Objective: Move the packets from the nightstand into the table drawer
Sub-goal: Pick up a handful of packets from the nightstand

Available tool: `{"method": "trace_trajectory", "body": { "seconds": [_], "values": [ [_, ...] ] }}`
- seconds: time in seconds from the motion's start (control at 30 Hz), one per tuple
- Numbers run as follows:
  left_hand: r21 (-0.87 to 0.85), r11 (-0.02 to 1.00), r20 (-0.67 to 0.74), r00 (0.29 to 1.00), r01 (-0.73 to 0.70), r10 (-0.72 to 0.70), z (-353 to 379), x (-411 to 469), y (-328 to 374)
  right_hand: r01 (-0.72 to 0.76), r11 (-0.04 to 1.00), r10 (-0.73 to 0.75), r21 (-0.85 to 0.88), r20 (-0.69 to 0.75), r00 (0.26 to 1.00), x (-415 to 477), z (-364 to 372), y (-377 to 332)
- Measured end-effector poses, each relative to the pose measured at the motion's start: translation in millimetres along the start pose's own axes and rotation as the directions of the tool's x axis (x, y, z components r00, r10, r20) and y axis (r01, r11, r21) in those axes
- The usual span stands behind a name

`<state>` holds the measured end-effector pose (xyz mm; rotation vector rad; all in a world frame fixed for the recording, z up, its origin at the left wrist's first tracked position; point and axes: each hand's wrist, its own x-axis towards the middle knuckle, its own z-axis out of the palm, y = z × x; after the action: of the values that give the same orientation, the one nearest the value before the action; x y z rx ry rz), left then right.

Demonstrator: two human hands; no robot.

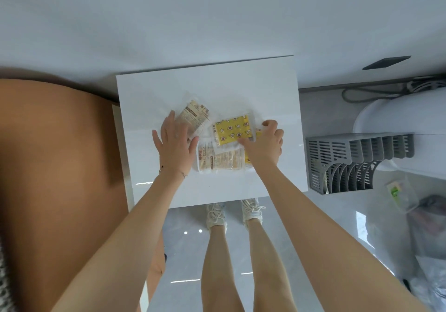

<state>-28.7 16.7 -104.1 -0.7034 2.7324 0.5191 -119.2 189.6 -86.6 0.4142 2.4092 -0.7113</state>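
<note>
Yellow packet (pixel 234 129), topmost of heap at mid nightstand (pixel 205 87), long axis left-right, between both hands. Right hand (pixel 265 143) nearer, curled round its right edge. Left hand (pixel 175 143) flat, fingers straight, on upper beige packet (pixel 194 117). Lower beige packet (pixel 220 159) beneath. Grey slotted rack (pixel 357 162) rightward on glossy floor (pixel 183 251). No drawer in view.

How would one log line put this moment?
left hand: rests on upper beige packet | right hand: grips yellow packet | place: nightstand

Open nightstand top (pixel 241 82) surrounds the packets (pixel 231 130); a grey rack (pixel 357 164) stands right, seemingly apart.
</note>
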Motion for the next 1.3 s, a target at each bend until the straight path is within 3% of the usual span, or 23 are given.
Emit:
{"method": "trace_trajectory", "body": {
  "seconds": [0.13, 0.23, 0.37, 0.5, 0.6, 0.63, 0.7, 0.77, 0.9, 1.13, 1.3],
  "values": [
    [-0.139, 0.982, -0.068, 0.989, 0.124, -0.135, -4.6, 16.7, 4.6, -0.026, 0.967, 0.02, 0.255, 0.026, 0.999, 1.4, -5.3, 3.5],
    [-0.15, 0.974, -0.088, 0.979, 0.17, -0.184, -6.0, 13.8, 8.6, -0.043, 0.944, 0.034, 0.326, 0.033, 0.999, -2.5, -10.2, 5.5],
    [-0.309, 0.903, -0.054, 0.942, 0.299, -0.331, -4.4, 13.0, 10.0, -0.099, 0.915, 0.095, 0.391, 0.031, 0.995, -5.9, -18.5, 15.7],
    [-0.462, 0.867, -0.034, 0.973, 0.187, -0.228, -10.9, 7.6, -1.1, -0.136, 0.879, 0.15, 0.457, 0.006, 0.989, -15.5, -22.6, 29.2],
    [-0.68, 0.695, 0.202, 0.971, 0.234, -0.129, -20.3, -5.2, -6.0, -0.153, 0.855, 0.19, 0.495, -0.025, 0.981, -28.2, -20.2, 38.2],
    [-0.68, 0.695, 0.264, 0.962, 0.236, -0.069, -19.8, -11.0, -6.8, -0.166, 0.847, 0.207, 0.505, -0.026, 0.978, -32.4, -18.2, 41.5],
    [-0.506, 0.843, 0.34, 0.94, 0.182, 0.002, -11.4, -25.2, -5.7, -0.194, 0.834, 0.24, 0.516, -0.024, 0.97, -40.0, -14.2, 47.2],
    [-0.329, 0.942, 0.27, 0.962, 0.063, 0.03, -1.7, -38.4, -1.1, -0.211, 0.831, 0.258, 0.515, -0.021, 0.966, -44.5, -11.5, 52.4],
    [-0.223, 0.967, 0.061, 0.989, -0.122, 0.138, 16.6, -50.9, 0.7, -0.204, 0.853, 0.242, 0.48, -0.017, 0.97, -46.3, -11.6, 58.3],
    [-0.426, 0.905, -0.003, 1.0, -0.005, 0.004, 17.8, -63.3, 25.8, -0.223, 0.868, 0.225, 0.444, 0.051, 0.973, -40.1, -12.2, 62.7],
    [-0.604, 0.766, 0.144, 0.976, 0.218, -0.164, 12.5, -68.2, 27.7, -0.295, 0.822, 0.22, 0.486, 0.206, 0.953, -40.6, -17.7, 61.7]
  ]
}}
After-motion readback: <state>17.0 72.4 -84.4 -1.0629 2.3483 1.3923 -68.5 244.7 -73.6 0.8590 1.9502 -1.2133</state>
